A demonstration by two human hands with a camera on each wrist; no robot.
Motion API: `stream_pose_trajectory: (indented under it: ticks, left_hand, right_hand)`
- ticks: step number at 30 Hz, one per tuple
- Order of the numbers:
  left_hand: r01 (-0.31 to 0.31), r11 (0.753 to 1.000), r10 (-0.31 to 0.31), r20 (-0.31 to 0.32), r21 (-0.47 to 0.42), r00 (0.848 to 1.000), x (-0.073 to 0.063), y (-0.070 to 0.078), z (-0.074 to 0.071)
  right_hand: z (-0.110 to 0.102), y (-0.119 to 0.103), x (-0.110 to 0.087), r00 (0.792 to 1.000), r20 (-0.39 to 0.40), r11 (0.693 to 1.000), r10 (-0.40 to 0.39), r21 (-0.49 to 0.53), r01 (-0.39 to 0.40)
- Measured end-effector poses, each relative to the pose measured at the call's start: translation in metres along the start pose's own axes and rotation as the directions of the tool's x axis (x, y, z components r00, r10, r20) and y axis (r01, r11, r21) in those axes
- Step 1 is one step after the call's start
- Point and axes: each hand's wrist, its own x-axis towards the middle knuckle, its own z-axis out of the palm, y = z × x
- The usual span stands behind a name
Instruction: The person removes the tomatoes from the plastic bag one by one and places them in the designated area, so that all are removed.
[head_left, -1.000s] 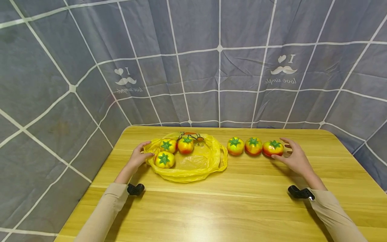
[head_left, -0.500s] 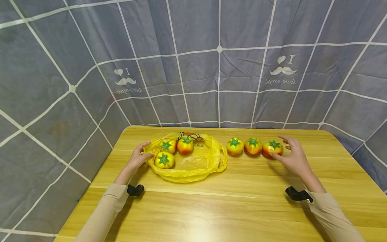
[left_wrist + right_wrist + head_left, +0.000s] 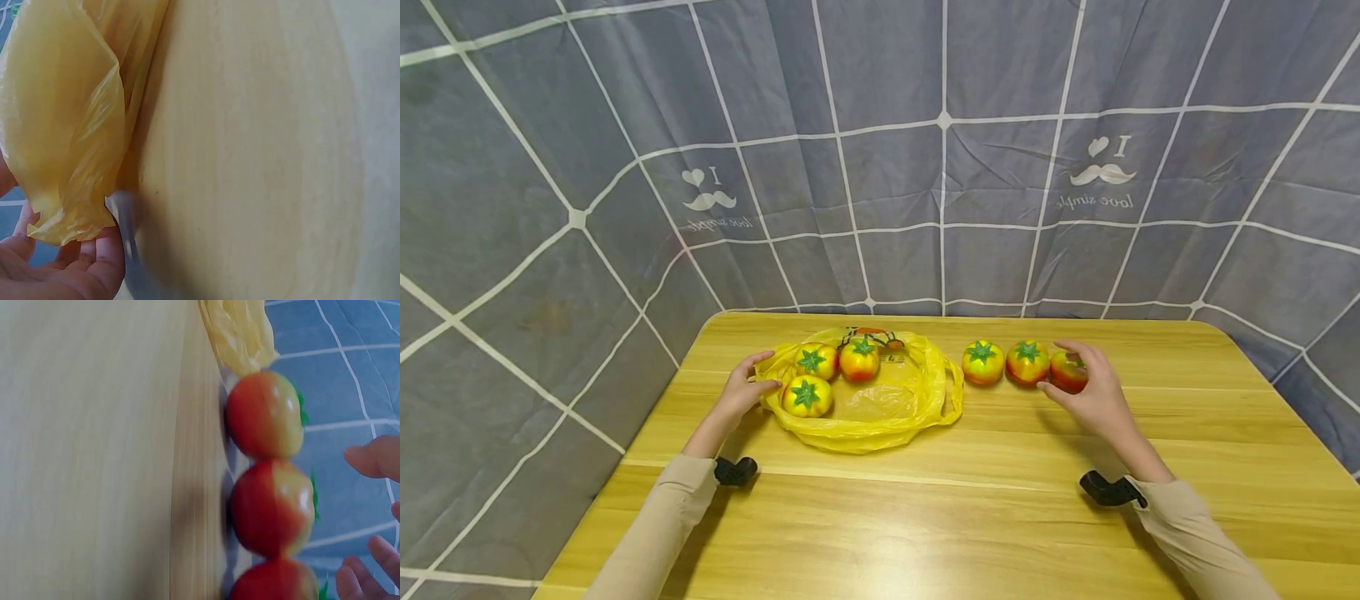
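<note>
My left hand (image 3: 747, 392) holds the left edge of a yellow plastic bag (image 3: 880, 406); in the left wrist view, the fingers meet the bag's gathered end (image 3: 87, 219). Inside the bag's open mouth sit three red-and-yellow toy tomatoes with green star-shaped tops: a back-left one (image 3: 817, 362), a back-right one (image 3: 860, 362) and a front one (image 3: 807, 397). Three more stand in a row: left (image 3: 982, 363), middle (image 3: 1027, 364) and right (image 3: 1063, 372). My right hand (image 3: 1097, 396) spreads around the right tomato, partly hiding it. In the right wrist view its fingers are apart from the row.
Everything lies on a wooden table (image 3: 880, 517). A grey curtain (image 3: 895, 183) with white lines hangs behind its back edge. A bag handle (image 3: 957, 392) reaches close to the left tomato of the row. Black wrist cameras (image 3: 736, 472) sit on both forearms.
My right hand has moved left, from beside the right tomato to over it, with its fingertips now near the middle one. The left hand, bag and tomatoes stay in place.
</note>
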Motion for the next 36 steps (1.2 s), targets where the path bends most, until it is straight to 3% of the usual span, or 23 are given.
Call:
stream_pose_trajectory:
  ticks: [14, 36]
  left_hand:
    - [0.004, 1.0, -0.004, 0.003, 0.002, 1.0, -0.001, 0.0, 0.0]
    - [-0.001, 0.999, 0.002, 0.011, -0.036, 1.0, -0.001, -0.005, 0.0]
  right_hand:
    - [0.041, -0.027, 0.001, 0.998, 0.039, 0.998, -0.04, 0.05, 0.038]
    - [0.1, -0.073, 0.017, 0.982, 0.178, 0.965, -0.067, 0.261, 0.019]
